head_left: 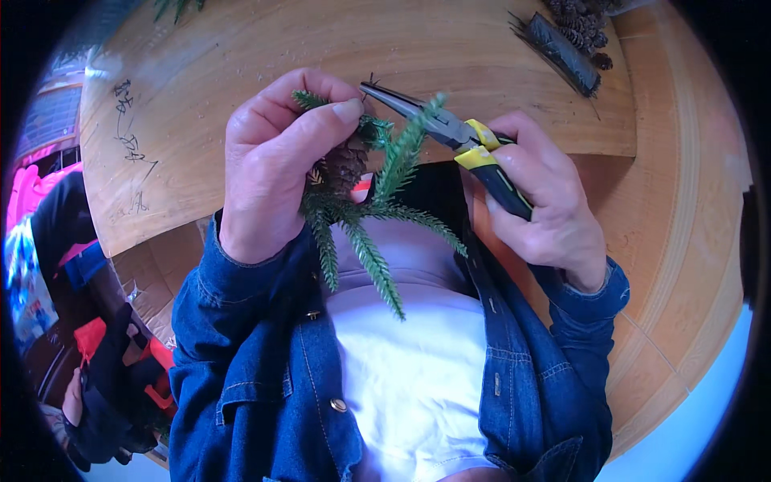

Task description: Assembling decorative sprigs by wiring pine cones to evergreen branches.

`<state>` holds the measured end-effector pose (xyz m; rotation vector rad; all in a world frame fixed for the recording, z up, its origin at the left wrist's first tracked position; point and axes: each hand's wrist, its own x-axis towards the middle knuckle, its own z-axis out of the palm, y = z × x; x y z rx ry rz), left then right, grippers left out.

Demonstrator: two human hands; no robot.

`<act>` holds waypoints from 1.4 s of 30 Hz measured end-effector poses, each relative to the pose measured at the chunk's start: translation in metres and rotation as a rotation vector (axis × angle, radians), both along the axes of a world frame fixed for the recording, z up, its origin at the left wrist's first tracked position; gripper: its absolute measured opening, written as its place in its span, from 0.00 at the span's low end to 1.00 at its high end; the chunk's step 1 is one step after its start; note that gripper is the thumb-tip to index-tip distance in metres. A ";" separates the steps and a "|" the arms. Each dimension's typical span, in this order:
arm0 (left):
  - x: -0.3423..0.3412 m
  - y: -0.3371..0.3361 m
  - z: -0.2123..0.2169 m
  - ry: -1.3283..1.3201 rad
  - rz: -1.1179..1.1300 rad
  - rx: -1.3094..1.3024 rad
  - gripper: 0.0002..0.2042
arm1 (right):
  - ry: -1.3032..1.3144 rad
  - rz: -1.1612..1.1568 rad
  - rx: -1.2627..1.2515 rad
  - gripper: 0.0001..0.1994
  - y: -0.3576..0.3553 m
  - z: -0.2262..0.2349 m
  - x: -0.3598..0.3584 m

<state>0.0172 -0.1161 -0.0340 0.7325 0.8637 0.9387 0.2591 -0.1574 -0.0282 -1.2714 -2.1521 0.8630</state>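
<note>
My left hand (273,153) is closed, thumb and fingers pinching an artificial pine sprig (365,241) near its top. Green needled twigs hang and spread below the hand. A brown pine cone (344,169) sits among the twigs, partly covered by my thumb. My right hand (546,193) grips long-nose pliers (450,132) with black and yellow handles. Their metal jaws point up and left, the tips beside a short dark wire end (369,83) just past my left fingertips. Whether the jaws touch the wire, I cannot tell.
A wooden table (201,64) lies beyond my hands, with dark scribbles at its left. At its far right rest a dark bundle of wires (562,56) and several pine cones (582,20). Green needles show at the top left edge. Clothes and bags (120,377) crowd the lower left.
</note>
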 end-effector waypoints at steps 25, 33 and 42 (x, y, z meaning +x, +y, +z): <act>-0.006 -0.002 -0.005 -0.006 0.046 0.102 0.05 | 0.093 0.075 -0.024 0.14 0.006 0.009 -0.010; -0.009 -0.001 -0.002 0.013 0.009 0.052 0.05 | -0.105 0.091 0.060 0.13 0.003 0.011 -0.014; -0.008 0.001 -0.003 0.049 -0.016 0.243 0.09 | 0.269 0.096 -0.362 0.20 0.013 0.015 0.009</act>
